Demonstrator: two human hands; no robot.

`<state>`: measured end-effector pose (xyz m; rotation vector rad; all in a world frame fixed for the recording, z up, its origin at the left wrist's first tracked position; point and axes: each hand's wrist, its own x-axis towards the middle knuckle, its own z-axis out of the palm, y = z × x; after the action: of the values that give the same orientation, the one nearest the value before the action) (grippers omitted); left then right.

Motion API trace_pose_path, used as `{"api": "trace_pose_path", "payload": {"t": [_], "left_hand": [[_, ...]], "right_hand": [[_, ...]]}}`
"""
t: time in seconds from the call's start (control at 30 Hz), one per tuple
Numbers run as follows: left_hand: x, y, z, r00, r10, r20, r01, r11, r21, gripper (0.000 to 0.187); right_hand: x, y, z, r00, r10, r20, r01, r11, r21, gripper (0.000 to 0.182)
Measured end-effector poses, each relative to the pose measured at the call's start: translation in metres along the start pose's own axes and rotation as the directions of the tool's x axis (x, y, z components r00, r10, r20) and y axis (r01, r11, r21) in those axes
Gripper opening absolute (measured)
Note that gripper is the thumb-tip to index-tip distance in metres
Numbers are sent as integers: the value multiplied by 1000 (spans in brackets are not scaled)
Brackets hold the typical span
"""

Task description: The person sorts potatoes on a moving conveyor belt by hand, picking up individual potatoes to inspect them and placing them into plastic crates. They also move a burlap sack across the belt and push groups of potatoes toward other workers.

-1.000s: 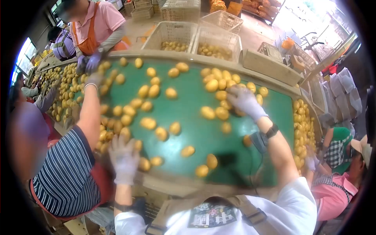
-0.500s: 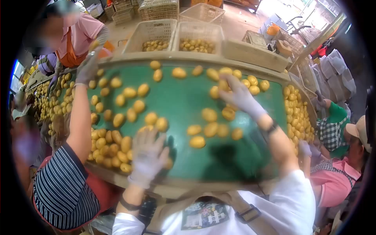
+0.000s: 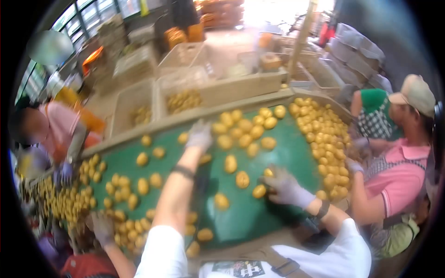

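Yellow potatoes point(image 3: 242, 179) lie scattered on a green surface point(image 3: 241, 217). My left hand point(image 3: 199, 135), in a pale glove, reaches to the far side, fingers stretched out among potatoes, with one just left of it and a group to its right. Motion blurs its fingertips. Nearer the right side, my right hand point(image 3: 288, 187), also gloved, is low over the surface with its fingers apart. One potato point(image 3: 268, 172) shows at its fingertips and another point(image 3: 258, 191) lies just left of them. Neither hand visibly grips a potato.
Potatoes are heaped at the right end point(image 3: 327, 143) and the left end point(image 3: 69, 197). Crates point(image 3: 134, 99) stand beyond the far rim point(image 3: 222, 104). A co-worker's gloved hand point(image 3: 101, 227) is at lower left; other people stand at both sides.
The view has turned to the right. My left hand has gone from the near side to the far side, and my right hand has come back from the far potatoes towards the near side.
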<state>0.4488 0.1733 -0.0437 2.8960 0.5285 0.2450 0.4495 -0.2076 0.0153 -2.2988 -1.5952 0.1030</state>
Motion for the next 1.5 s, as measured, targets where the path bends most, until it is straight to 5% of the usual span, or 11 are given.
{"api": "trace_pose_path", "payload": {"t": [0.23, 0.3, 0.43, 0.53, 0.7, 0.9, 0.97, 1.03, 1.17, 1.3, 1.5], "left_hand": [[-130, 33, -7, 953, 290, -86, -279, 952, 123, 40], [-188, 46, -51, 963, 267, 45, -269, 963, 37, 45], [-276, -1, -82, 997, 31, 71, -33, 999, 34, 39], [-322, -71, -91, 989, -133, 67, 117, 972, 206, 30], [-323, -71, -145, 947, -243, -210, 240, 970, -38, 48], [-236, 88, -153, 799, 249, -547, -369, 921, -120, 79], [-224, 109, -160, 719, 258, -645, -451, 880, -151, 84], [-231, 101, -173, 773, 292, -563, -442, 885, -147, 88], [-259, 87, -142, 906, 384, -178, -411, 898, -157, 71], [-300, 97, -94, 878, 473, 80, -427, 847, -317, 48], [-334, 81, -84, 924, 378, 54, -347, 891, -293, 35]], "right_hand": [[16, 13, -62, 929, -16, -370, 64, 991, 118, 36], [54, -6, -130, 608, -345, -715, 184, 937, -296, 40], [119, 97, -199, 229, -76, -970, -20, 996, -83, 38], [156, 183, -195, 430, 9, -903, -544, 801, -251, 66], [127, 70, -113, 858, 331, -392, -221, 928, 299, 42], [84, -115, -40, 952, -299, 58, -63, -8, 998, 55], [86, -121, -72, 960, -164, -226, 261, 246, 933, 52], [93, -71, -121, 487, -466, -739, 735, 676, 58, 42], [126, 107, -174, 549, 61, -834, -28, 998, 54, 60], [110, 225, -79, 702, 639, -315, -692, 716, -92, 85], [132, 32, 30, 936, 346, -67, -350, 886, -303, 78]]}}
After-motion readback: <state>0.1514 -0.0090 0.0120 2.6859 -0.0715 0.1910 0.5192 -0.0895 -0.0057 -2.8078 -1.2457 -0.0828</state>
